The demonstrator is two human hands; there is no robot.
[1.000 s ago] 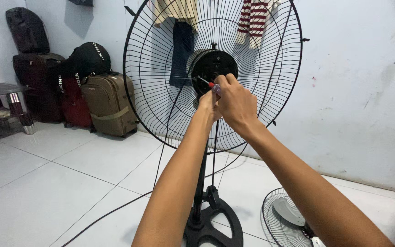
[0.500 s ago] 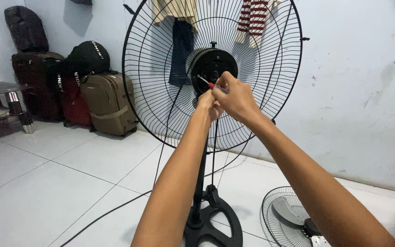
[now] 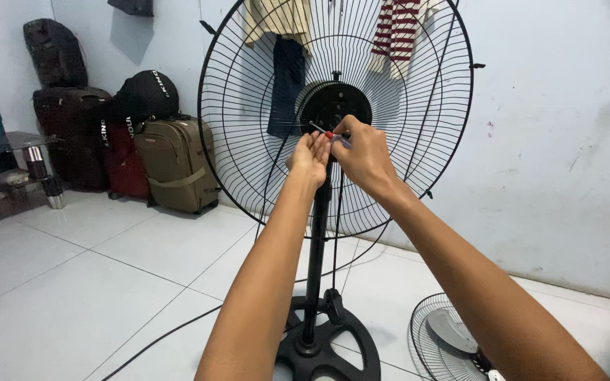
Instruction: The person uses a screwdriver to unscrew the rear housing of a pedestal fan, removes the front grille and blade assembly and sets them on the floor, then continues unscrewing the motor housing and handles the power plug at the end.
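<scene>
A black pedestal fan stands before me with its round wire rear guard (image 3: 248,141) and black motor hub (image 3: 333,104) facing me; no blades are on it. My right hand (image 3: 365,155) is closed around a small screwdriver (image 3: 325,132) with a red collar, its metal tip pointing up-left at the lower edge of the hub. My left hand (image 3: 310,156) is raised right beside it, fingers curled against the tool and the guard just below the hub. The fan pole (image 3: 317,247) drops to a round black base (image 3: 330,346).
A second fan guard with a grey blade (image 3: 443,339) lies on the white tiled floor at lower right. A black cable (image 3: 171,331) trails left from the base. Suitcases and bags (image 3: 171,162) stand against the back wall, a glass shelf table (image 3: 1,144) at far left. Clothes hang behind the fan.
Both hands stay at the hub with the screwdriver; they have shifted only slightly. The view has drifted a little.
</scene>
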